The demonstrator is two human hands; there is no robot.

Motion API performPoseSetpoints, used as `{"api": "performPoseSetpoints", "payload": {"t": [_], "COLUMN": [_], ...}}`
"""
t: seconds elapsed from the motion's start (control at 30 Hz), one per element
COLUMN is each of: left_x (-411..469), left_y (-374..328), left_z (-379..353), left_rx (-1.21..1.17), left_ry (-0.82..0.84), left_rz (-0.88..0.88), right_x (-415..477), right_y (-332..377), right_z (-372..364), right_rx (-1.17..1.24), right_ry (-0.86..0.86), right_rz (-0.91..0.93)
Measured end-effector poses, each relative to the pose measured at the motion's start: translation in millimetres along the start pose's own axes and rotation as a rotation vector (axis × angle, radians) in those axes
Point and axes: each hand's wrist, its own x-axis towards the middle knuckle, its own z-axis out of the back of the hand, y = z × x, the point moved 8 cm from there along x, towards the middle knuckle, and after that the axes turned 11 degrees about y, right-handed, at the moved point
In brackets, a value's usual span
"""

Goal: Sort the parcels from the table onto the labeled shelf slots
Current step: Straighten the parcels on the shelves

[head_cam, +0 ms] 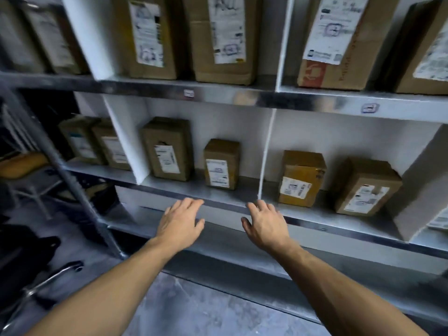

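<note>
A metal shelf unit fills the view, with white dividers forming slots. On the middle shelf [225, 197] stand a tall brown parcel [168, 149] and a smaller one [221, 164] in one slot. Two more parcels [301, 178] [366, 187] stand in the slot to the right. My left hand [180, 220] and my right hand [265, 220] are stretched out side by side in front of that shelf's front edge, fingers straight, holding nothing. Small slot labels [188, 93] [369, 108] are stuck on the upper shelf's front rail.
The upper shelf holds several taller labelled parcels [220, 37]. Further parcels [97, 144] stand in the left slot behind a grey upright post [72, 180]. A chair base [48, 280] lies low at the left. Grey floor [194, 309] shows below.
</note>
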Motion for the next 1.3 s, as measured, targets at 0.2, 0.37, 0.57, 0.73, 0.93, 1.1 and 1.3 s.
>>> {"api": "performPoseSetpoints", "payload": {"t": [0.2, 0.37, 0.57, 0.73, 0.93, 1.1, 1.3], "left_x": [-40.9, -63.3, -51.9, -16.7, 18.3, 67.5, 131.3], "left_y": [119.8, 205.3, 294.7, 363.0, 441.9, 486.0, 513.6], "left_z": [79.8, 152.1, 221.4, 270.8, 321.9, 370.3, 432.4], "left_rx": [-0.049, -0.071, -0.06, -0.082, -0.078, -0.091, -0.114], "left_ry": [-0.172, -0.351, -0.509, -0.597, -0.695, -0.762, -0.839], "left_rz": [0.197, 0.298, 0.325, 0.291, 0.246, 0.127, -0.062], "right_x": [43.2, 81.8, 140.7, 203.6, 263.7, 306.6, 340.0], "right_y": [150.1, 265.9, 368.2, 433.5, 485.6, 507.5, 529.1], "right_z": [44.9, 92.1, 148.4, 189.2, 237.7, 270.7, 302.8], "right_rx": [-0.014, -0.009, 0.062, 0.113, 0.168, 0.149, 0.097], "right_ry": [-0.078, -0.203, -0.409, -0.498, -0.585, -0.674, -0.81], "right_rz": [0.274, 0.452, 0.601, 0.653, 0.645, 0.551, 0.417]}}
